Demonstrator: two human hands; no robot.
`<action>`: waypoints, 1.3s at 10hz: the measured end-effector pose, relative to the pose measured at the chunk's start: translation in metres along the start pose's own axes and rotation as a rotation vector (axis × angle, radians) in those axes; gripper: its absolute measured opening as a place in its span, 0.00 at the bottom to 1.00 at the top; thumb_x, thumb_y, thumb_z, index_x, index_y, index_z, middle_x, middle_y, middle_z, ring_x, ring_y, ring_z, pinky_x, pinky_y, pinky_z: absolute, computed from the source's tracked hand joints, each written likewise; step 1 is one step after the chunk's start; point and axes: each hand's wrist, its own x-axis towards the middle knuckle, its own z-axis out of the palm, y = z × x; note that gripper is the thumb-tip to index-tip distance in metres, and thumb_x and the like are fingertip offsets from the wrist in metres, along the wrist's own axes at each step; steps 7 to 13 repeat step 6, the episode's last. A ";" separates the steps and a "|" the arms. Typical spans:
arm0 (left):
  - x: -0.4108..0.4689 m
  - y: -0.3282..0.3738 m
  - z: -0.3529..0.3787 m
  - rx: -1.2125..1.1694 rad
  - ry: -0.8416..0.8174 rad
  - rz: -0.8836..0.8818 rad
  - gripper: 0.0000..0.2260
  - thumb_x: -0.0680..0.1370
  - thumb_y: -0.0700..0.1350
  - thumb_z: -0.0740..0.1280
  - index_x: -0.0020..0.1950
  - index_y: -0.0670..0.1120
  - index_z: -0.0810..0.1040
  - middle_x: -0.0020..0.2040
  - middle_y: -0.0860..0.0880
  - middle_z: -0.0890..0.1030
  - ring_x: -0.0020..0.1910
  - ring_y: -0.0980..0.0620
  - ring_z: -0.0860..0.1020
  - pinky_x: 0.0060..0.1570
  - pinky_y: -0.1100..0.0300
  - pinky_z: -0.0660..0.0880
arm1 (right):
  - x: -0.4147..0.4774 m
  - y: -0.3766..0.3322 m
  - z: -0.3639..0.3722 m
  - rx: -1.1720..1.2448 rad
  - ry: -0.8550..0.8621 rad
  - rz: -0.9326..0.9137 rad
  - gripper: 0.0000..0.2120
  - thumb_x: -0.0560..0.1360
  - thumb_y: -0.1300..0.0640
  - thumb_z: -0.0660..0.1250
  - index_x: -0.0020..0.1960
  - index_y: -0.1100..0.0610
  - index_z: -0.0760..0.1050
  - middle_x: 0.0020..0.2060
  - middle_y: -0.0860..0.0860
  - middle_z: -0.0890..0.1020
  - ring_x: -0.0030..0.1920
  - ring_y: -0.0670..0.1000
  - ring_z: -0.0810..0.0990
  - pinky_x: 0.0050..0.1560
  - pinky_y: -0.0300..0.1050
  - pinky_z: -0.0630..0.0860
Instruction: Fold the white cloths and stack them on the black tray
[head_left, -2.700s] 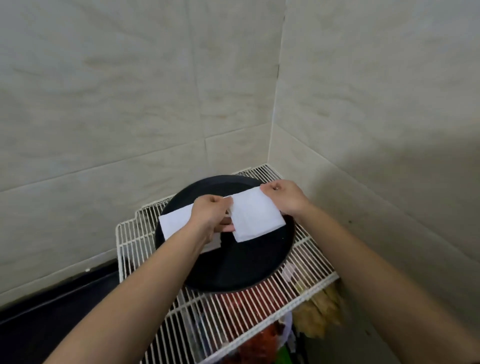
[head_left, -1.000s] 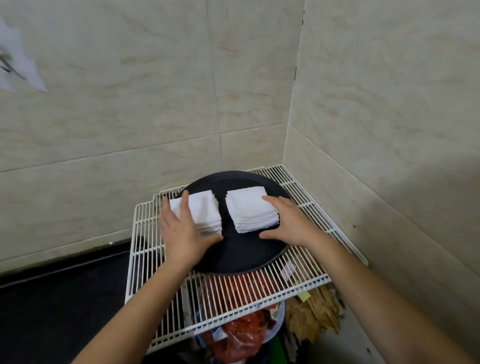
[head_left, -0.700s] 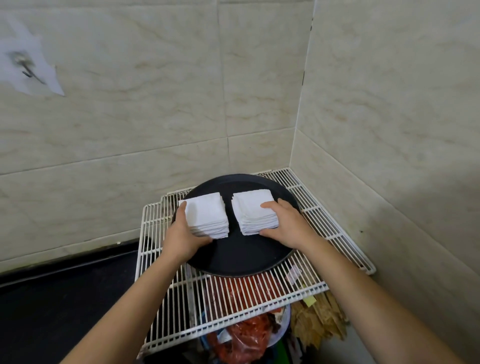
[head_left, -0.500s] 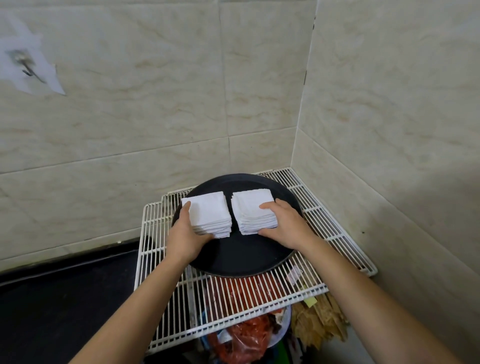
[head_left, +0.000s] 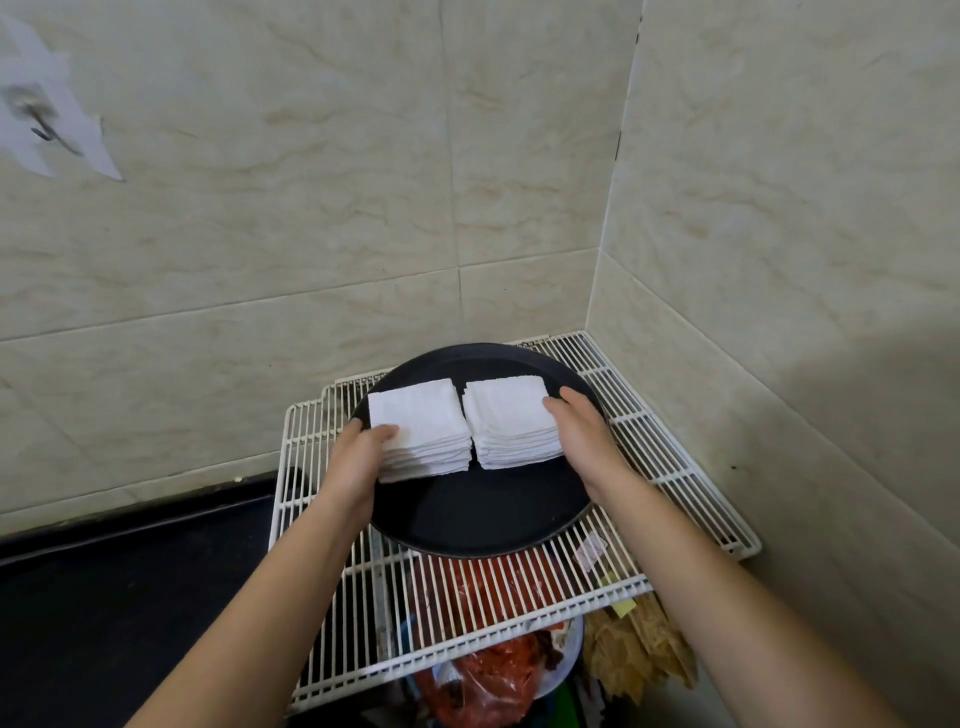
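Observation:
Two stacks of folded white cloths sit side by side on the round black tray. My left hand holds the left stack at its near left corner, thumb on top, fingers hidden behind the stack. My right hand holds the right stack at its right side, thumb lying over the top edge. The two stacks nearly touch in the middle of the tray.
The tray rests on a white wire rack set into a tiled wall corner. Under the rack lie a red plastic bag and brown dried goods. A dark counter lies to the left. A wall hook hangs at upper left.
Earlier both hands held one cloth over the tray. Since then they came to the outer sides of the two stacks, the stacks moved closer together, and my thumbs now lie on top.

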 end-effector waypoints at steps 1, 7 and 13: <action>-0.002 -0.004 0.006 0.061 -0.099 0.036 0.17 0.77 0.35 0.61 0.62 0.47 0.78 0.55 0.43 0.84 0.52 0.43 0.82 0.54 0.48 0.78 | -0.003 0.003 0.014 -0.080 -0.002 -0.052 0.26 0.83 0.53 0.58 0.80 0.54 0.57 0.76 0.49 0.65 0.74 0.51 0.65 0.68 0.44 0.63; -0.009 -0.008 -0.014 0.244 -0.125 0.173 0.21 0.83 0.48 0.62 0.76 0.48 0.66 0.72 0.51 0.71 0.69 0.50 0.72 0.66 0.56 0.68 | -0.011 0.003 0.011 -0.304 0.046 -0.165 0.27 0.83 0.53 0.59 0.80 0.56 0.57 0.77 0.52 0.64 0.75 0.51 0.64 0.71 0.45 0.61; -0.009 -0.008 -0.014 0.244 -0.125 0.173 0.21 0.83 0.48 0.62 0.76 0.48 0.66 0.72 0.51 0.71 0.69 0.50 0.72 0.66 0.56 0.68 | -0.011 0.003 0.011 -0.304 0.046 -0.165 0.27 0.83 0.53 0.59 0.80 0.56 0.57 0.77 0.52 0.64 0.75 0.51 0.64 0.71 0.45 0.61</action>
